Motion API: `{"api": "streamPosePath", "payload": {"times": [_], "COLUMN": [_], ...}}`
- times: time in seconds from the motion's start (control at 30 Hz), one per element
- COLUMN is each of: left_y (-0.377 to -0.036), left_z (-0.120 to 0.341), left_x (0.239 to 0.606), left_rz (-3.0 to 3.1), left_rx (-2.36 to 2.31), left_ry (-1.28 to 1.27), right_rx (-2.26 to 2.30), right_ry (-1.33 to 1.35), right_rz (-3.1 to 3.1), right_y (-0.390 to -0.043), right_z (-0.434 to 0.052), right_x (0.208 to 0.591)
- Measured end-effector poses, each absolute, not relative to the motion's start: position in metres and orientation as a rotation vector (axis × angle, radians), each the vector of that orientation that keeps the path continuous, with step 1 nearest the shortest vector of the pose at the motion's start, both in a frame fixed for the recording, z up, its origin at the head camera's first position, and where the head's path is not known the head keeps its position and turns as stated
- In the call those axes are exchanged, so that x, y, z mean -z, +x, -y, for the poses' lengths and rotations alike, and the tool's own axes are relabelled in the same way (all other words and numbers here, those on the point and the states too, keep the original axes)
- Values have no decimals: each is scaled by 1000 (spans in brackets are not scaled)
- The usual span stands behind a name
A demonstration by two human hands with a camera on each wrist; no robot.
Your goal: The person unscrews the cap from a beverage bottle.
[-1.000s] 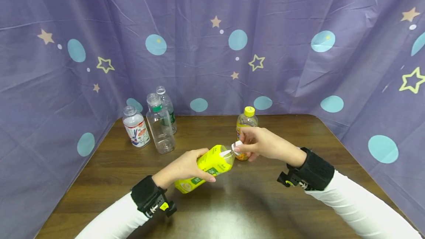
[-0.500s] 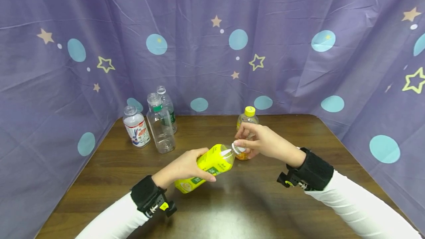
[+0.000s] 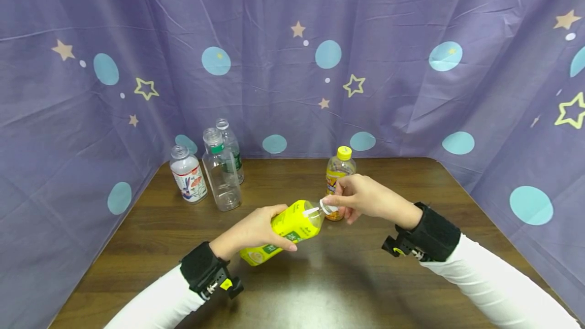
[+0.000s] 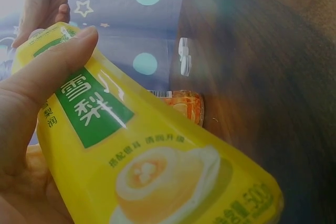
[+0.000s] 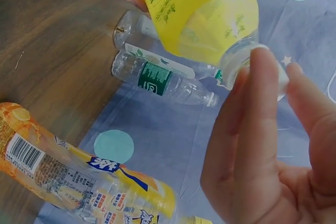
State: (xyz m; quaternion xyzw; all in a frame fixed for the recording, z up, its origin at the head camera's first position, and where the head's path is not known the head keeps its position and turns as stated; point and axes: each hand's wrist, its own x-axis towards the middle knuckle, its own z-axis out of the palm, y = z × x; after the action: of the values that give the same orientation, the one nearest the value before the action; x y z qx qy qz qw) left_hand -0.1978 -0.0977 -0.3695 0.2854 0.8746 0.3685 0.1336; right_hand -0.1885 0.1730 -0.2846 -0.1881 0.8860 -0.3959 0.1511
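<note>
My left hand (image 3: 256,227) grips a yellow-labelled bottle (image 3: 285,231) around its middle, tilted with its neck pointing up and to the right above the table (image 3: 320,288). My right hand (image 3: 361,197) pinches the bottle's white cap (image 3: 328,206) at the neck with thumb and fingers. In the left wrist view the yellow label (image 4: 142,150) fills the frame under my fingers (image 4: 47,72). In the right wrist view my fingers (image 5: 257,129) curl around the cap (image 5: 281,85) at the clear neck.
An orange drink bottle with a yellow cap (image 3: 339,176) stands just behind my right hand. Three clear capless bottles (image 3: 219,169) stand at the back left of the table. A purple star-patterned curtain (image 3: 411,65) surrounds the table on three sides.
My right hand's fingers have shifted around the white cap at the bottle's neck, turning slightly. The left hand and the bottle stay where they were.
</note>
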Motion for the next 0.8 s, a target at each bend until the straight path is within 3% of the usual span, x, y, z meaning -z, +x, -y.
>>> {"api": "streamPosePath", "payload": {"times": [0.33,0.8], "left_y": [-198,-198], "left_z": [99,97], "left_x": [369,367], "left_rz": [-2527,-2539], "left_rx": [-1086,-1054], "left_ry": [830,816], "right_rx": [1322,1114], "right_ry": [-780,-490], "right_rz": [-2468,-2584], "right_y": [-187,-187], "right_z": [-171,-174], "right_x": [286,280]}}
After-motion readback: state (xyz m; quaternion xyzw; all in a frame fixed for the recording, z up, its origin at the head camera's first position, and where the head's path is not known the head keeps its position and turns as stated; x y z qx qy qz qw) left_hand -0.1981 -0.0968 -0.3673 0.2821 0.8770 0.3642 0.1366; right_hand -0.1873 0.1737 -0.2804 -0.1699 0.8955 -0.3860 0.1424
